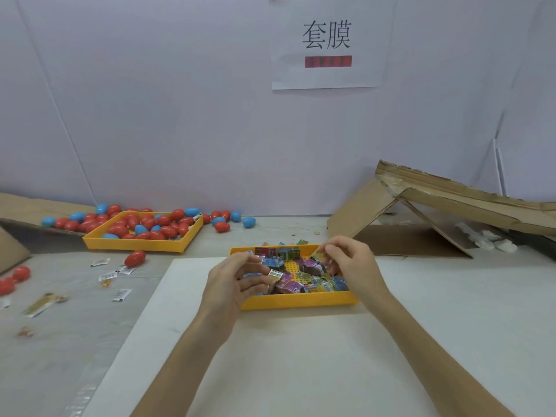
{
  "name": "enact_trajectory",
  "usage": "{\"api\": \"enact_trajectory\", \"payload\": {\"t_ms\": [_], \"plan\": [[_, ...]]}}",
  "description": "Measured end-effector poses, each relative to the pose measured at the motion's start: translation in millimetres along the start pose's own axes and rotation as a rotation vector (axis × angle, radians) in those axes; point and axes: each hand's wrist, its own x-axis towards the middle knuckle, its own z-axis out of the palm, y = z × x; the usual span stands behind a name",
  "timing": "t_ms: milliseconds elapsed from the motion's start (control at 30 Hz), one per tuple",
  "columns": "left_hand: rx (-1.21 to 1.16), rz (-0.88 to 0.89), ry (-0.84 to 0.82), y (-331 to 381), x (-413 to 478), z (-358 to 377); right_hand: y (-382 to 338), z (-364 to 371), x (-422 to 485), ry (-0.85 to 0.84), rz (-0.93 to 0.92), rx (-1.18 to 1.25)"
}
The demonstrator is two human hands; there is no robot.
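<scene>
At centre frame the left hand (233, 279) has its grip clamped on a small yellow box (274, 273), just above the yellow tray (301, 303) of coloured boxes (293, 286) (purple, blue, green). The right hand (352, 263) pinches a small shiny piece (318, 254) over the tray's upper right corner.

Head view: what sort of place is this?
Probably a hand-packing workstation: a yellow tray of red and blue plastic eggs, a second tray of small printed packets where the left hand and right hand each pinch one, a printed sign on the wall, an opened cardboard box.
</scene>
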Motion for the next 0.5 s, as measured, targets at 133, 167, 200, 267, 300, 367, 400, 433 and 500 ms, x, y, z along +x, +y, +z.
{"api": "enact_trajectory", "payload": {"t_ms": [133, 167, 200, 267, 300, 367, 400, 433, 500], "plan": [[0.223, 0.148, 0.082, -1.5, -0.3, -1.7, 3.6, 10.3, -10.5, -0.069, -0.248, -0.409], [0.308, 0.208, 0.098, -2.9, -0.4, -2.0, 3.9, 13.2, -13.0, -0.099, -0.278, -0.437], [0.403, 0.278, 0.111, -4.7, -0.4, -2.2, 3.7, 16.5, -15.3, -0.133, -0.298, -0.451], [0.605, 0.429, 0.146, -8.6, 0.3, -3.4, 2.7, 23.1, -19.0, -0.227, -0.308, -0.484], [0.689, 0.493, 0.171, -10.1, 1.3, -5.0, 2.3, 26.6, -21.0, -0.280, -0.307, -0.511], [0.801, 0.549, 0.228, -9.7, 7.0, -11.2, 2.2, 32.5, -24.7, -0.356, -0.304, -0.563], [0.843, 0.536, 0.256, -7.3, 12.2, -16.4, 1.9, 34.3, -25.6, -0.370, -0.297, -0.571], [0.876, 0.507, 0.286, -3.6, 18.3, -24.0, 1.6, 34.8, -25.8, -0.370, -0.286, -0.567], [0.923, 0.448, 0.364, 4.9, 33.8, -45.1, 1.3, 34.3, -25.3, -0.357, -0.265, -0.545]]}}
